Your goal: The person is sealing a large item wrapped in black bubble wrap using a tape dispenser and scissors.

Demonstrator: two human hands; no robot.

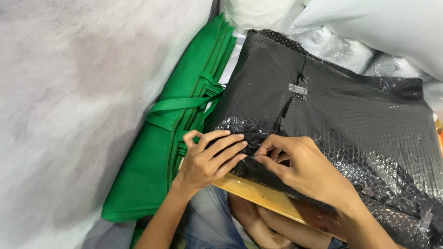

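1. A person's left hand (210, 159) presses flat, fingers together, on the near edge of a parcel wrapped in black bubble wrap (341, 115), which fills the frame from the centre out to 3 o'clock. The hand pins the wrap rather than gripping it.

2. The right hand (302, 166) comes in from 5 o'clock and pinches a fold of the wrap between thumb and fingertips, touching the left hand's fingertips at the parcel's lower-left corner.

3. Judging by the grip, the fold holds best if the left palm keeps the film taut while the right draws the flap snug over the corner; slack here would likely let the wrap spring open.

4. A short strip of clear tape (297, 88) already closes a seam at 12 o'clock on the parcel's top face, a sign that each fold probably needs taping once smoothed.

5. A wooden board (258, 193) shows beneath the parcel at 6 o'clock, resting over the person's legs.

6. A stack of green fabric bags (152, 170) lies just beside the parcel at 9 o'clock. Pale wrapped bundles (350, 46) crowd the top edge.
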